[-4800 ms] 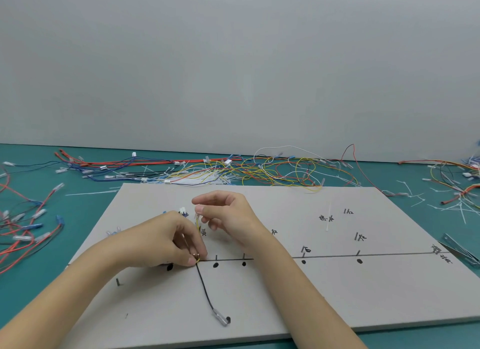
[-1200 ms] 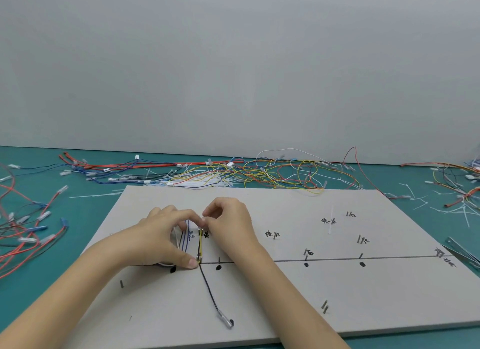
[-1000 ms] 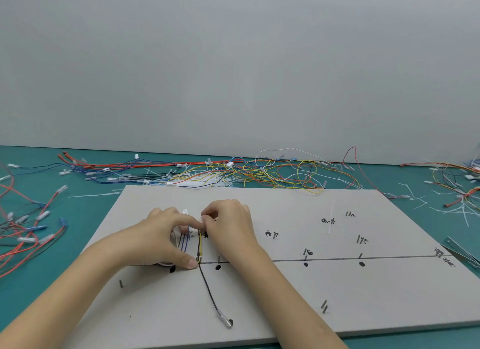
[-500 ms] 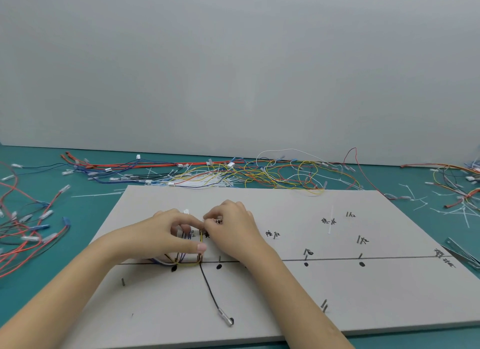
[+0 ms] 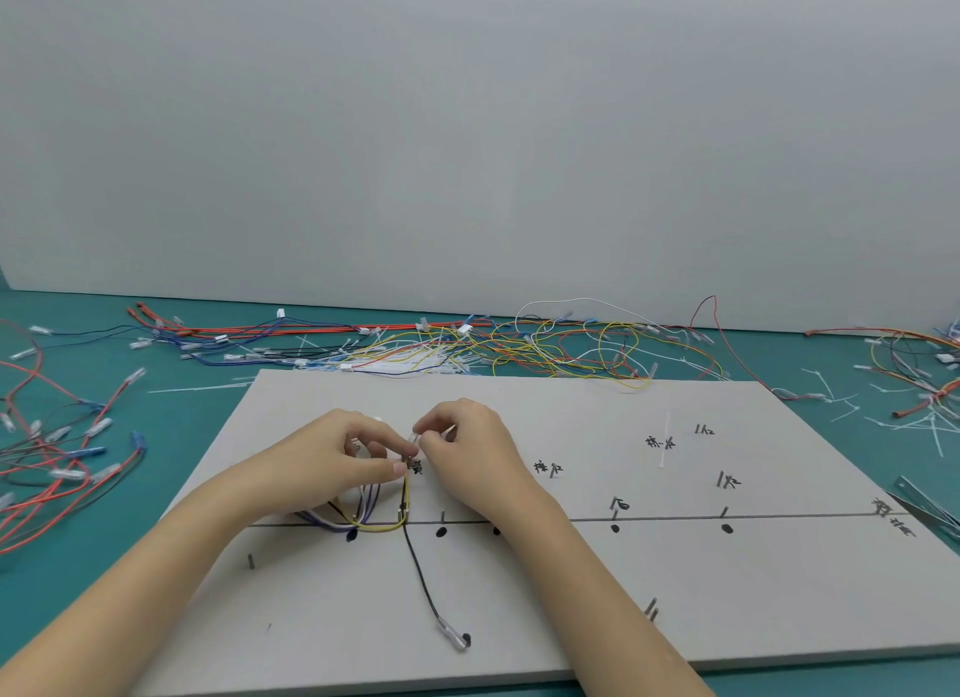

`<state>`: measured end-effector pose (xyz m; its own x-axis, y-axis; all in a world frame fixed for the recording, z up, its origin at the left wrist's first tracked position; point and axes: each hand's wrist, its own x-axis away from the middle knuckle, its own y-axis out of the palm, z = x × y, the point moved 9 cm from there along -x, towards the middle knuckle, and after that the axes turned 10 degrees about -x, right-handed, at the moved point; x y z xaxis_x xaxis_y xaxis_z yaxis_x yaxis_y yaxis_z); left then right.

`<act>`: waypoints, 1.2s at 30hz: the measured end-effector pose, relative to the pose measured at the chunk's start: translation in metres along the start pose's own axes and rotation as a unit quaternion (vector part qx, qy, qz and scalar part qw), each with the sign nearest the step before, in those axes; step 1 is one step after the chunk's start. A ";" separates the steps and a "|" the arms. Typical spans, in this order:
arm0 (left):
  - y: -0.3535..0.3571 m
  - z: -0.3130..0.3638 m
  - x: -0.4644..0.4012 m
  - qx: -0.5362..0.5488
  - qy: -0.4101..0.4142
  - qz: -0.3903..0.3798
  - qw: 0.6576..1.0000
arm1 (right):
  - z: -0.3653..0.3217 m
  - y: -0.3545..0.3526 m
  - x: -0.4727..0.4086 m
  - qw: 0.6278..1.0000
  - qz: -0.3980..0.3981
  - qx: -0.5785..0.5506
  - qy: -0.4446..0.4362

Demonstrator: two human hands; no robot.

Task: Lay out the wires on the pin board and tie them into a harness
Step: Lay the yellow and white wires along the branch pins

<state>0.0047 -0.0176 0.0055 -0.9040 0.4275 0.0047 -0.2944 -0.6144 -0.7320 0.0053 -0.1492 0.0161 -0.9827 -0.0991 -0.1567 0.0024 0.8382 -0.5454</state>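
The grey pin board (image 5: 597, 582) lies in front of me with a drawn line, black dots and short pins. A yellow wire (image 5: 387, 527) curves along the line and runs up between pins to my fingers. Blue, purple and black wires (image 5: 332, 521) bend beside it under my left hand. A black wire (image 5: 423, 582) runs down to a clear terminal (image 5: 453, 636). My left hand (image 5: 327, 462) pinches the yellow wire near its upper end. My right hand (image 5: 467, 449) pinches a small clear terminal at that end, fingertips almost touching the left.
Loose red, blue, yellow and white wires (image 5: 467, 348) are heaped on the teal table behind the board. More red and blue wires (image 5: 62, 452) lie at the left. Cut cable-tie scraps (image 5: 909, 416) and a metal tool (image 5: 930, 504) sit at the right.
My left hand has lifted off the line toward the upper end of the yellow wire, uncovering the bent wire bundle at the line. My right hand stayed at the terminal.
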 end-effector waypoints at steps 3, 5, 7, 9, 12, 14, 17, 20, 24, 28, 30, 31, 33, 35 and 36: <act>-0.001 0.001 0.001 0.006 -0.005 0.006 1.000 | -0.001 0.000 0.000 1.000 0.003 -0.003 -0.005; -0.001 0.004 0.001 0.000 -0.002 0.011 1.000 | -0.001 0.000 0.000 1.000 0.002 -0.008 -0.006; -0.004 0.006 0.001 -0.001 0.001 0.022 1.000 | -0.001 0.001 0.001 1.000 0.001 -0.007 -0.008; -0.006 0.006 0.001 -0.003 0.000 0.035 0.999 | -0.001 0.001 0.000 1.000 0.001 -0.006 -0.010; -0.009 0.004 0.000 -0.011 -0.001 0.048 0.999 | 0.000 0.001 0.000 1.000 -0.004 -0.005 -0.008; -0.007 0.003 0.001 -0.012 0.000 0.045 0.999 | 0.001 0.003 0.000 1.000 -0.014 0.008 -0.008; -0.006 0.001 0.002 -0.016 -0.005 0.035 0.999 | 0.002 0.004 -0.001 1.000 -0.020 0.021 -0.011; -0.009 0.002 0.002 -0.037 -0.007 0.051 0.998 | 0.003 0.004 -0.001 1.000 -0.019 0.015 -0.011; -0.015 0.005 0.002 -0.051 -0.001 0.077 0.996 | 0.006 0.003 -0.001 1.000 -0.014 -0.003 -0.008; -0.017 0.007 0.002 -0.060 0.009 0.069 0.996 | 0.007 0.002 -0.003 1.000 -0.011 -0.013 -0.008; -0.018 0.007 0.002 -0.061 0.008 0.070 0.996 | 0.008 0.002 -0.003 1.000 -0.008 -0.017 -0.009; -0.018 0.006 0.002 -0.061 0.006 0.067 0.996 | 0.009 0.002 -0.004 1.000 -0.007 -0.018 -0.008; -0.017 0.004 0.002 -0.061 0.003 0.039 0.997 | 0.010 0.002 -0.004 1.000 -0.005 -0.020 -0.005; -0.013 0.000 0.005 -0.040 -0.009 -0.023 0.999 | 0.011 0.002 -0.005 1.000 -0.005 -0.020 -0.005; -0.011 -0.004 0.008 -0.025 -0.022 -0.058 0.998 | 0.012 0.002 -0.005 1.000 -0.005 -0.020 -0.004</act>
<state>0.0022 -0.0051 0.0111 -0.8774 0.4643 0.1206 -0.3836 -0.5282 -0.7575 0.0123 -0.1531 0.0059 -0.9809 -0.1127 -0.1584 -0.0156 0.8581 -0.5133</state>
